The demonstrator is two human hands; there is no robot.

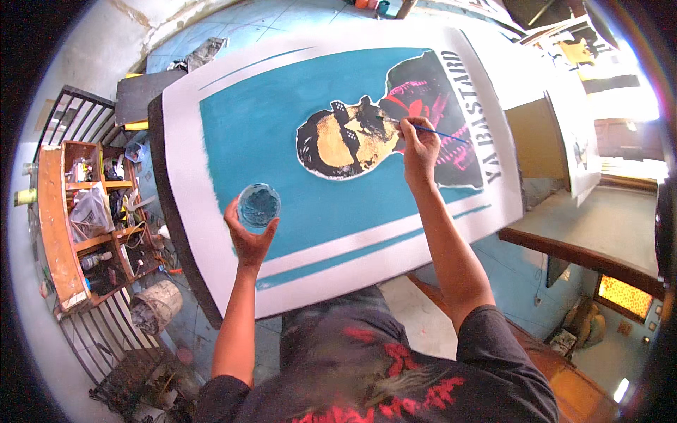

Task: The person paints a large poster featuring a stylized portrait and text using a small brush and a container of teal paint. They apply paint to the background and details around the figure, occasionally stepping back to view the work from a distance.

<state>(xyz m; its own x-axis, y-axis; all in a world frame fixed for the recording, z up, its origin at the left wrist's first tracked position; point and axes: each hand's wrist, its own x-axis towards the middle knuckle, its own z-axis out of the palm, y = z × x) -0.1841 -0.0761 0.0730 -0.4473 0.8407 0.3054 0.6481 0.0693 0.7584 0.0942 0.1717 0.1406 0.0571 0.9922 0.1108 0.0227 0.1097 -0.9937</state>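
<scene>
A large painting (261,155) lies in front of me, with a teal field, white borders and a portrait turned sideways. The portrait's head (345,141) is in black and tan, and its dark shoulder area carries pink and red strokes. My right hand (421,144) pinches a thin blue-handled paintbrush (451,136). The brush tip is over the dark lower part of the face; whether it touches the surface I cannot tell. My left hand (250,236) is wrapped round a clear cup (259,205) of bluish paint or liquid, held over the teal field near the lower left.
At the left stands an orange wooden shelf (60,225) with bags and bottles, above a grey bucket (156,307). A black and yellow box (148,97) sits beyond the painting's upper left corner. A brown-edged table (592,233) and leaning boards (539,141) are at the right.
</scene>
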